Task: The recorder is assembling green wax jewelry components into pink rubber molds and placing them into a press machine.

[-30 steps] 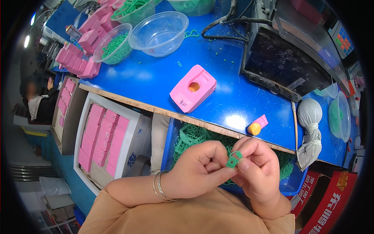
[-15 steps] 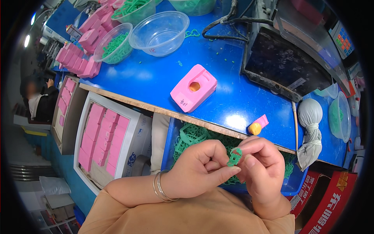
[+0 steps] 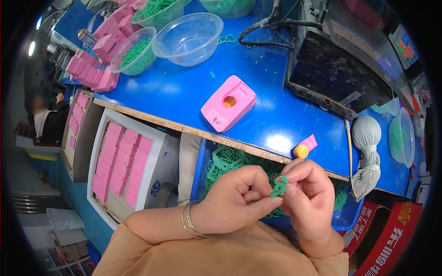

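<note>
A small green openwork plastic piece (image 3: 279,186) is pinched between my two hands above a blue bin (image 3: 199,177). My left hand (image 3: 239,191), fingers curled, grips its lower left side with thumb and index finger. From the other side, my right hand (image 3: 309,195) is closed on its right edge, thumb against it. In the bin below lie many tangled green plastic pieces (image 3: 226,161), partly hidden by my hands. On the blue table ahead rests a pink block (image 3: 239,103) with a round hole. A small pink piece with a yellow knob (image 3: 301,151) lies near the table edge.
An empty clear bowl (image 3: 193,41) and a bowl of green bits (image 3: 138,57) stand at the back left. Pink blocks fill a white box (image 3: 103,175) at left. A dark dusty monitor (image 3: 340,76) and a grey tied bag (image 3: 367,133) are at right.
The green piece has turned and tilted slightly between my fingers. My right fingers have shifted a little on it; the left hand stays almost still.
</note>
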